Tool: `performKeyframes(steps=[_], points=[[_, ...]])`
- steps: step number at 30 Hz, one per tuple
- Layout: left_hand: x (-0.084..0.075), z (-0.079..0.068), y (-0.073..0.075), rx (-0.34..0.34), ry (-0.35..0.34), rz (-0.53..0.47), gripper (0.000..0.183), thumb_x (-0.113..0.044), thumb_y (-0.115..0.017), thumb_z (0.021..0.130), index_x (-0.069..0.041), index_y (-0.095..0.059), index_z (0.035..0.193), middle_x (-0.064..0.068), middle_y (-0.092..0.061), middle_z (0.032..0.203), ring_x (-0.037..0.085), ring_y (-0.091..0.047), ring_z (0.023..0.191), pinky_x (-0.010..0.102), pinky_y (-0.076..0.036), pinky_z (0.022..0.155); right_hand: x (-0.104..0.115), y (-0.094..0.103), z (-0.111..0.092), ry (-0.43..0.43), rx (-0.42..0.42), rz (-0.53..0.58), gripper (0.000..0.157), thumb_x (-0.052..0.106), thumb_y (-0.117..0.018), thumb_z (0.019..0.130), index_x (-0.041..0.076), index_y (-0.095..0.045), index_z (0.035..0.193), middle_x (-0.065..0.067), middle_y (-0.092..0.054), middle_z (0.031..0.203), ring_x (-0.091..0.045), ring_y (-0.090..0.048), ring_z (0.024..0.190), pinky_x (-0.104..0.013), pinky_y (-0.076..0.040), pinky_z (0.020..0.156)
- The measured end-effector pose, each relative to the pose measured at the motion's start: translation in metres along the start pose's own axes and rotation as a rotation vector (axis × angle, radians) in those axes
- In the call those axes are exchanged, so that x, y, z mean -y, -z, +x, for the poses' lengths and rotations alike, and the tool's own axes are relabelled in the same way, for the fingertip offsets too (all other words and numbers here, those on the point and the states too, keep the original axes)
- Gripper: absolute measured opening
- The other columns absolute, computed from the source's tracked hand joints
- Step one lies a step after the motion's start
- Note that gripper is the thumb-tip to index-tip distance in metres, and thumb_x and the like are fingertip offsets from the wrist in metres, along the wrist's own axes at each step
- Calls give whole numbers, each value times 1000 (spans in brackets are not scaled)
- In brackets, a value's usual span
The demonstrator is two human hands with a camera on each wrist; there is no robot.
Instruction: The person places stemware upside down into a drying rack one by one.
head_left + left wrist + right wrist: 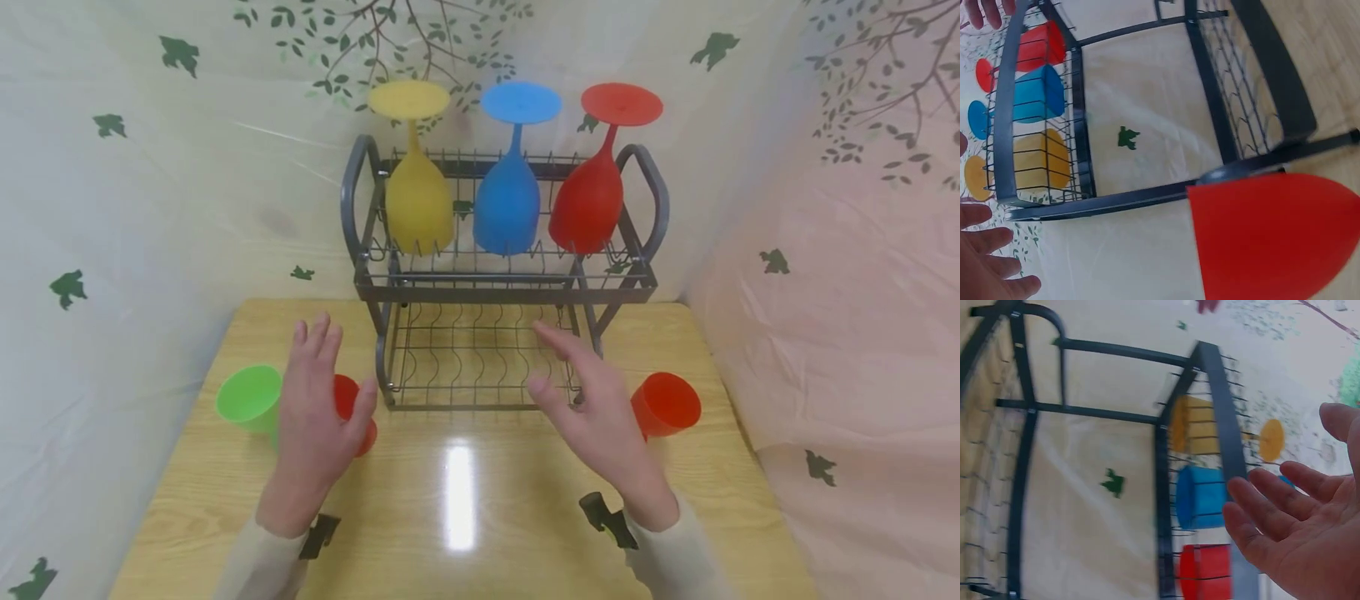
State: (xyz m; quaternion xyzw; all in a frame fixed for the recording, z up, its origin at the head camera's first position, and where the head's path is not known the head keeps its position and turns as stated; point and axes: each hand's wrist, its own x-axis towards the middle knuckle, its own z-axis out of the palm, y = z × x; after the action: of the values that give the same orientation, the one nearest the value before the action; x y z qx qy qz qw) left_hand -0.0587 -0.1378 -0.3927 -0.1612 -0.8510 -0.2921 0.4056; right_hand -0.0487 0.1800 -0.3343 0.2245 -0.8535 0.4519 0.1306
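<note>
Yellow [420,208], blue [507,204] and red [588,204] goblets stand upside down in a row on the upper tier of a dark two-tier dish rack [506,293]. My left hand [318,417], fingers extended and holding nothing, hovers left of the rack. It partly hides a green goblet [250,396] and a second red goblet [347,396], whose bowl looms large in the left wrist view. On the other side my right hand [596,408] is raised with loosely spread fingers and nothing in it. Close beside it is another red goblet [667,404], its lower part mostly hidden.
The rack's lower wire tier [480,350] sits just above the wooden table [525,517]. Curved handles [656,200] rise at both ends of the upper tier. A pale leaf-patterned cloth [187,208] hangs behind and along both sides.
</note>
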Motion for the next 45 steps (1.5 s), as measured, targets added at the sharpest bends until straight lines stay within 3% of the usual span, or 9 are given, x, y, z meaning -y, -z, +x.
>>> performKeyframes(steps=[10, 16, 21, 26, 34, 38, 41, 45], points=[[8, -15, 1, 38, -22, 55, 68, -49, -46, 105, 7, -54, 141, 28, -53, 148, 55, -42, 140, 67, -37, 113, -26, -21, -20, -51, 79, -26, 68, 27, -71, 98, 16, -42, 158, 5, -35, 166, -25, -36, 151, -60, -34, 118], [14, -25, 5, 120, 0, 80, 71, -53, -43, 105, 7, -53, 142, 27, -50, 151, 54, -40, 142, 65, -33, 116, -41, -32, -29, 2, 120, -116, 71, 43, -65, 100, 13, -40, 160, -1, -31, 168, -31, -33, 153, -61, -33, 118], [23, -33, 6, 158, -11, 100, 66, -46, -47, 102, 6, -54, 142, 27, -50, 151, 56, -42, 139, 71, -36, 111, -51, -40, -34, 64, 136, -183, 73, 56, -54, 103, 8, -42, 157, -7, -33, 168, -33, -33, 152, -61, -31, 119], [34, -40, 8, 208, -14, 125, 66, -42, -51, 97, 6, -55, 141, 28, -50, 150, 57, -43, 137, 75, -37, 107, -61, -48, -39, 110, 150, -217, 74, 58, -49, 105, 3, -45, 154, -13, -37, 165, -38, -36, 150, -61, -33, 118], [47, -45, 13, 373, 3, 149, 82, -66, -33, 103, 1, -54, 144, 28, -49, 149, 56, -41, 138, 74, -39, 106, -70, -58, -49, 109, 199, -236, 71, 51, -56, 103, 2, -45, 153, -14, -36, 165, -38, -39, 148, -59, -35, 117], [52, -44, 18, 498, 14, 160, 74, -59, -54, 99, -5, -52, 148, 26, -46, 153, 53, -38, 142, 73, -38, 107, -75, -62, -53, 98, 225, -247, 69, 50, -58, 103, 3, -46, 153, -13, -36, 165, -37, -39, 148, -58, -35, 118], [55, -41, 20, 582, 13, 171, 75, -48, -72, 90, -7, -52, 149, 24, -43, 156, 53, -35, 144, 73, -36, 109, -76, -65, -55, 80, 241, -243, 70, 51, -58, 103, 3, -46, 153, -12, -35, 165, -36, -37, 149, -59, -34, 118], [58, -38, 20, 662, -2, 190, 75, -45, -79, 86, -10, -55, 148, 22, -42, 157, 52, -33, 145, 74, -32, 111, -77, -69, -57, 58, 261, -234, 71, 51, -56, 103, 2, -45, 153, -12, -34, 166, -37, -37, 150, -59, -33, 118]])
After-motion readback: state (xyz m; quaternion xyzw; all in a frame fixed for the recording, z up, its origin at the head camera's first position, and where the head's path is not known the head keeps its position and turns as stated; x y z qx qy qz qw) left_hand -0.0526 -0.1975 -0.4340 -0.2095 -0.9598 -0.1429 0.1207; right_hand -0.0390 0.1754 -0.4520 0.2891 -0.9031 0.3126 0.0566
